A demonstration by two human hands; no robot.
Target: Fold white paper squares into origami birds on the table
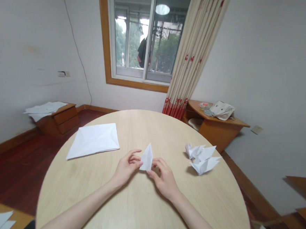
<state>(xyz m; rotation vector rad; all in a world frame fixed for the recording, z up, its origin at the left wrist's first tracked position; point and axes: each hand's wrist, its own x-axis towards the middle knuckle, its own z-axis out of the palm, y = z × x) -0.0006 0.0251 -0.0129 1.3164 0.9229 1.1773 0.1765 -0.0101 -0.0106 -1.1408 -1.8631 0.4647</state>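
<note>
A small folded white paper piece (pixel 147 157) stands pointed-end up over the middle of the round wooden table (pixel 141 204). My left hand (pixel 126 168) pinches its left lower edge between thumb and fingers. On the other side, my right hand (pixel 164 178) pinches the paper's right lower edge, fingers curled. Both hands meet at the paper's base, just above the tabletop.
A stack of flat white paper sheets (pixel 95 140) lies on the table's left. Several folded paper figures (pixel 203 158) sit at the right. A low cabinet with papers (pixel 55 116) stands left, a corner desk (pixel 215 124) right, window and curtain behind.
</note>
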